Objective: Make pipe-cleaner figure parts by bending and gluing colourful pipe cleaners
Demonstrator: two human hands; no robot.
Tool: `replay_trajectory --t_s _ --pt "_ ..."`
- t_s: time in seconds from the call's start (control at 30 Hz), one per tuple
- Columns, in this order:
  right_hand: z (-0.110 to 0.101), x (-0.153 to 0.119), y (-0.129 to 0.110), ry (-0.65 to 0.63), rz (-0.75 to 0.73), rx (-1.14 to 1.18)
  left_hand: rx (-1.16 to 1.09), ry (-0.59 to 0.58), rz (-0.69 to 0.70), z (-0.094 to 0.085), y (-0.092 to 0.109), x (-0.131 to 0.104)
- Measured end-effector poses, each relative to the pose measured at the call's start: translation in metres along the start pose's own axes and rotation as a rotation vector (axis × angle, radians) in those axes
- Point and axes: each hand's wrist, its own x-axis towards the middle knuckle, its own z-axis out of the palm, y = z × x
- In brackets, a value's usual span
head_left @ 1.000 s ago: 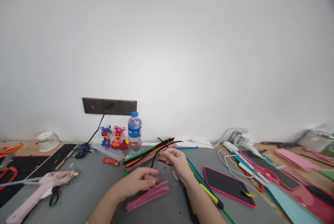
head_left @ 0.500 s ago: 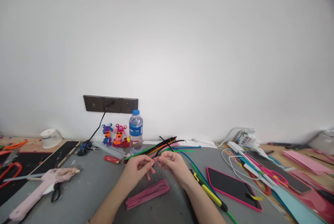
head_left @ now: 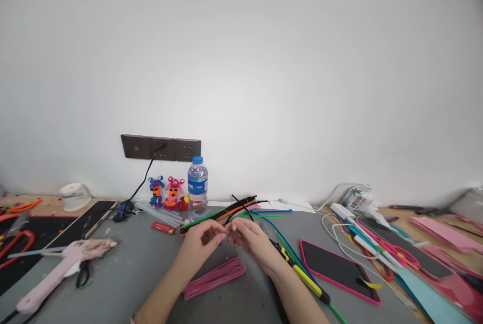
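My left hand [head_left: 206, 239] and my right hand [head_left: 249, 242] meet above the grey mat, fingertips touching. Thumb and fingers of each are curled into a pinch; whatever lies between them is too small to make out. Just below them a folded bundle of pink pipe cleaners [head_left: 215, 277] rests on the mat. Behind my fingers lies a pile of black, orange, green and pink pipe cleaners [head_left: 241, 207]. A yellow and black tool [head_left: 305, 281] lies beside my right forearm, partly hidden by it.
A water bottle [head_left: 197, 187] stands near the wall beside small pipe-cleaner figures [head_left: 171, 194]. At left lie a pink glue gun [head_left: 56, 273] and clear glue sticks [head_left: 162, 213]. A pink-edged phone [head_left: 339, 269] and pink scissors [head_left: 403, 256] are at right.
Both hands stay together, with the fingers shifting slightly; the right fingers curl a little more over the left fingertips. The view has moved slightly.
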Motion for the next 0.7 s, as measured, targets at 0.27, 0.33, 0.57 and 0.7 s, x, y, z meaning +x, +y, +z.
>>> replay_trajectory --t_s 0.27,0.33,0.57,0.7 --pt "0.001 0.002 0.005 -0.042 0.010 -0.058 0.041 0.027 0.042 -0.002 -0.003 0.002" --pt "0.002 0.001 0.004 -0.036 0.000 -0.074 0.047 0.050 0.052 -0.002 -0.003 0.002" --pt "0.003 0.002 0.004 -0.059 -0.010 -0.102 0.115 0.111 0.122 -0.004 -0.006 0.003" --pt "0.002 0.002 0.003 -0.055 -0.037 -0.190 0.171 0.113 0.169 -0.004 -0.010 0.003"
